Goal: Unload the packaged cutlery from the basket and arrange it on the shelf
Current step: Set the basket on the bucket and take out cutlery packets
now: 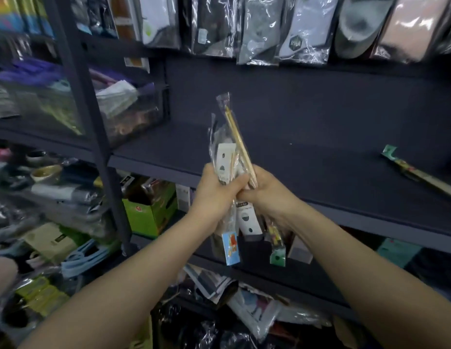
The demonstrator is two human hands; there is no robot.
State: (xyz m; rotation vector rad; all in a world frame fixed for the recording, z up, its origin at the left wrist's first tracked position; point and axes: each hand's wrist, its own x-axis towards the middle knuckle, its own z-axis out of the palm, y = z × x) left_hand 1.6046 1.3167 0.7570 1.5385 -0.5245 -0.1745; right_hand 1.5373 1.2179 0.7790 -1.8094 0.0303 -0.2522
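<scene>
Packs of cutlery (228, 157) in thin, shiny clear plastic are held up in front of the dark shelf (307, 157), just above its front edge. The bunch is gripped from both sides: the left hand (214, 195) is curled round it, and the right hand (267, 195) is curled round it too, so each grip is closed on the packs. Long, thin wooden chopsticks (238, 137) are seen sticking up out of the bunch at a tilt. Below the hands, card labels hang down: one blue (232, 248), one white with dark spots (248, 220) and one green (278, 258). How many packs are in the bunch cannot be told. One more long pack with a green top (418, 172) is laid flat on the shelf, well apart to the right. Bagged socks (259, 26) are hung in a row above. A green box (153, 207) is seen on the lower shelf to the left.
</scene>
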